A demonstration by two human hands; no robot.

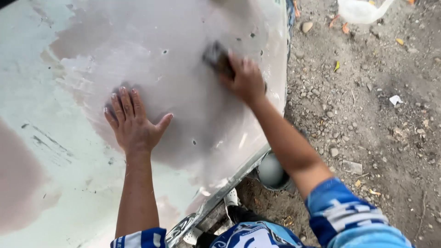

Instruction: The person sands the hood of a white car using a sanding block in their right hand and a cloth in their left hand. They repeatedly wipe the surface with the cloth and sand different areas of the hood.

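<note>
On the filler-patched car panel (183, 92): left hand (133, 121) spread flat at nine o'clock, bracing; right hand (245, 80) clamped on sanding block (217, 57) at one o'clock. Best worked with even, flat pressure.

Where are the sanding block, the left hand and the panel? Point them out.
sanding block (217, 57), head view, its dark top face.
left hand (133, 121), head view, back of the hand.
panel (174, 27), head view, bare pinkish filler patch.
</note>
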